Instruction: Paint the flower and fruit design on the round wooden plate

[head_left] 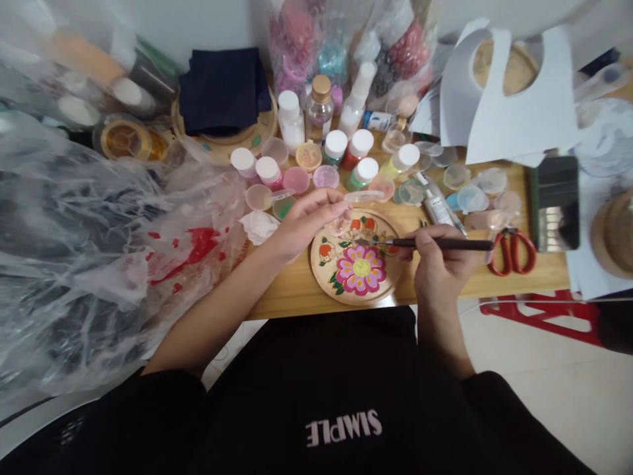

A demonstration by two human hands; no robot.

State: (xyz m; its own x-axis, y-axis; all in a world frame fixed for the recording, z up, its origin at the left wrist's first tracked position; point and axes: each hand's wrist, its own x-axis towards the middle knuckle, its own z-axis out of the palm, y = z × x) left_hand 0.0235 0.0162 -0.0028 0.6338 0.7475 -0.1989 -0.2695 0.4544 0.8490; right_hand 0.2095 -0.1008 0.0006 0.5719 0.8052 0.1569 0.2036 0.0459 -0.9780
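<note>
My left hand (316, 214) holds a small clear plastic cup (339, 223), its lid (364, 196) flipped out to the right, over the upper left of a round wooden plaque (321, 276). My right hand (438, 264) is closed around a dark-handled tool (445, 244), slim like a brush. Its thin metal end points left and reaches over the plaque near the cup; the tip is too small to make out. On the plaque, a pink flower (361, 269) with a yellow centre lies below orange fruits (370, 225) and green leaves, all outlined in gold.
Behind the plaque stand several white-capped paint jars (366, 171) and small lidded cups (326, 177). To the right lie a white tube (439, 206), red-handled pliers or scissors (513, 254) and a phone (556, 204). Crumpled plastic sheeting (99, 251) covers the left; a white tissue (260, 226) sits beside my left wrist.
</note>
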